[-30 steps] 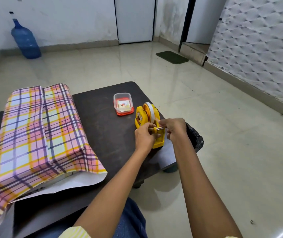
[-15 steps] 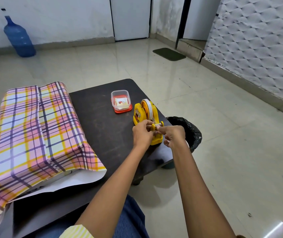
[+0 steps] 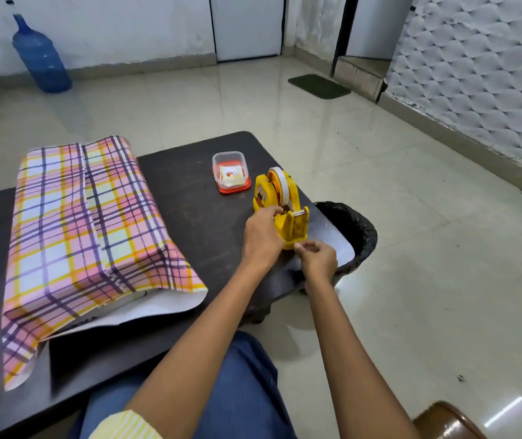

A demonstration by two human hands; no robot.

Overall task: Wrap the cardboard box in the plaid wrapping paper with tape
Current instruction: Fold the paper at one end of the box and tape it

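**Hands at the tape dispenser, wrapped box to the left**

Head view. A small clear tub with a red lid under it (image 3: 229, 171) sits on the far right part of the dark counter (image 3: 190, 217); inside it lie small pale packets with a red mark, too small to read. Just right of the counter, on the floor, stands a bin lined with a black bag (image 3: 353, 231); its inside is dark and its contents cannot be told.

Near the counter's right edge stands a yellow tape dispenser (image 3: 280, 210) carrying a white roll of tape (image 3: 281, 185). The left hand (image 3: 261, 237) is closed around the dispenser's near left side, bracing it. The right hand (image 3: 318, 258) is just near of the dispenser's front, thumb and fingers pinched together on what looks like a short piece of tape, though it is too faint to be sure.

The cardboard box is hidden under the plaid wrapping paper (image 3: 79, 223), which lies on the left half of the counter with a seam along its top and a loose flap, white side showing, spread toward the near edge.

The floor is pale glossy tile. A blue water jug (image 3: 41, 55) stands by the far left wall, a dark green mat (image 3: 319, 86) lies before a doorway, and a white textured wall runs along the right.
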